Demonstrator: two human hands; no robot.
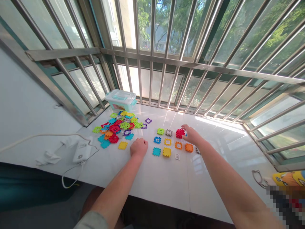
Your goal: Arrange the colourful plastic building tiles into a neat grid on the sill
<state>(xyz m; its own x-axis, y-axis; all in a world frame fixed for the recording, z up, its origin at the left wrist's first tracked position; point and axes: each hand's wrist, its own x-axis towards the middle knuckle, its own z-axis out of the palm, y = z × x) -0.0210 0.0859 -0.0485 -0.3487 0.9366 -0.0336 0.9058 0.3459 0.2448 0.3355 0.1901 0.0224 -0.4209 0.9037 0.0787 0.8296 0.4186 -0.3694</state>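
My right hand (192,135) grips a red interlocking plastic block (180,133) at the far side of a group of separately laid coloured pieces. These include a blue square piece (157,140), a yellow square piece (166,152) and an orange square piece (189,147). My left hand (138,148) rests curled on the white sill, its fingers hiding anything inside. Nearest it are a yellow piece (123,145) and a heaped pile of multicoloured pieces (116,128).
A clear plastic box with a teal-trimmed lid (121,100) stands behind the pile. A white device with a cable (82,152) lies left on the white sill (162,187). Steel window bars (181,60) run along the far side. A yellow printed item (289,178) lies front right.
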